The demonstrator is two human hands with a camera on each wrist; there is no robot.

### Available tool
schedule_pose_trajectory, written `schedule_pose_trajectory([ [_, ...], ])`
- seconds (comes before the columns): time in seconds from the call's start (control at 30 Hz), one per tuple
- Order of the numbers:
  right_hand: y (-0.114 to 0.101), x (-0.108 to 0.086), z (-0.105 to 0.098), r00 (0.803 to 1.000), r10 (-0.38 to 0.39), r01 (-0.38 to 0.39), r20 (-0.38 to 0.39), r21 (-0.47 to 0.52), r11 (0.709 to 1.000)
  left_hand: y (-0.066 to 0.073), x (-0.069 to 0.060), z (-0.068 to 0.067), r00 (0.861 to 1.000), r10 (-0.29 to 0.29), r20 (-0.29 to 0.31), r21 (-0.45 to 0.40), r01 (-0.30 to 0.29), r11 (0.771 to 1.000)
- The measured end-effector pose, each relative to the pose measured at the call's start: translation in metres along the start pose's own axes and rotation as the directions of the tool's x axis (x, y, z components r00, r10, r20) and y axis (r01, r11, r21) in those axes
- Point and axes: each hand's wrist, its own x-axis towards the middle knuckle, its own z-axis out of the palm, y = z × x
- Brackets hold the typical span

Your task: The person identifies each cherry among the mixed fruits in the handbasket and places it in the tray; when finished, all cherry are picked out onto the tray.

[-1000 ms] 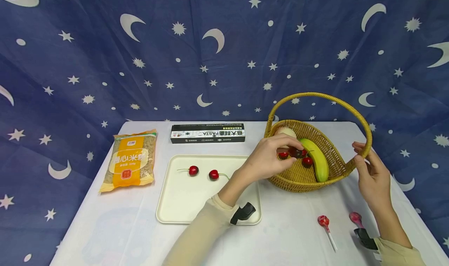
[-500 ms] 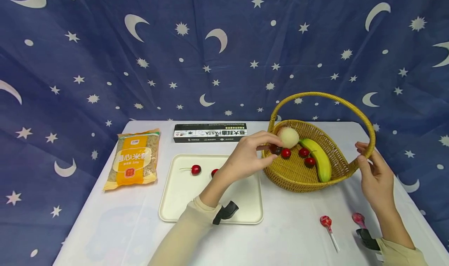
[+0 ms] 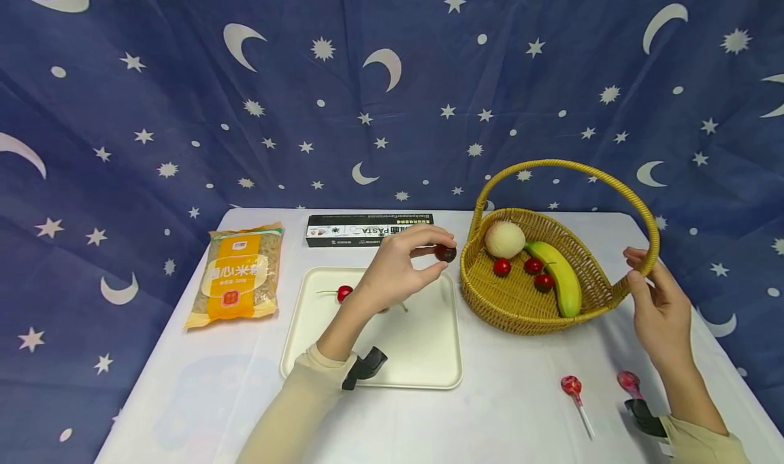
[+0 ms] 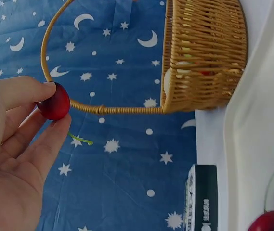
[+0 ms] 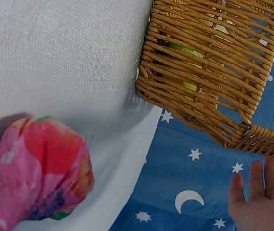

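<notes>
My left hand pinches a dark red cherry between thumb and fingertips, above the tray's back right part. The cherry's green stem shows below the fingers in the left wrist view. My right hand holds the wicker basket at the right foot of its handle, thumb on the near side. Inside the basket are a pale round fruit, a banana and several cherries. On the cream tray lie a stemmed cherry and another cherry, mostly hidden by my left hand in the head view.
A black pasta box lies behind the tray. To its left is an orange noodle bag. Two lollipops, one red and one pink, lie in front of the basket, the pink one beside my right wrist. A star-patterned cloth hangs behind.
My left hand has moved left with the cherry, from over the basket to over the tray. The pale fruit and basket cherries are now uncovered. The right hand stays at the handle.
</notes>
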Motion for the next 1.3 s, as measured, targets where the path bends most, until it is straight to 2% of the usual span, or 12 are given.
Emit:
schedule_pose_trajectory([
  [0.3,-0.002,-0.001,0.0,1.0,0.027,-0.027,0.009,-0.011,1.0,-0.009,-0.016,-0.005,0.998,-0.057,-0.027,-0.039,0.056,0.998],
  [0.57,0.0,0.0,0.0,0.999,0.034,-0.034,0.006,-0.009,0.999,-0.019,-0.023,-0.004,0.998,-0.049,-0.045,-0.011,0.049,0.999],
  [0.87,0.0,-0.001,0.001,0.999,0.031,-0.031,-0.011,-0.002,1.0,-0.039,-0.036,0.007,0.995,-0.025,-0.096,0.0,0.025,1.0],
  [1.07,0.0,-0.001,0.001,1.0,0.028,-0.028,-0.012,-0.006,1.0,-0.047,-0.04,0.011,0.994,-0.084,-0.074,0.021,0.086,0.996],
  [1.17,0.001,-0.001,0.001,1.0,0.029,-0.029,-0.01,-0.008,1.0,-0.049,-0.041,0.011,0.99,-0.133,-0.04,0.087,0.136,0.987],
  [1.3,0.001,-0.001,0.001,0.999,0.035,-0.035,-0.007,-0.014,0.999,-0.052,-0.042,0.012,0.98,-0.199,0.009,0.197,0.193,0.961],
])
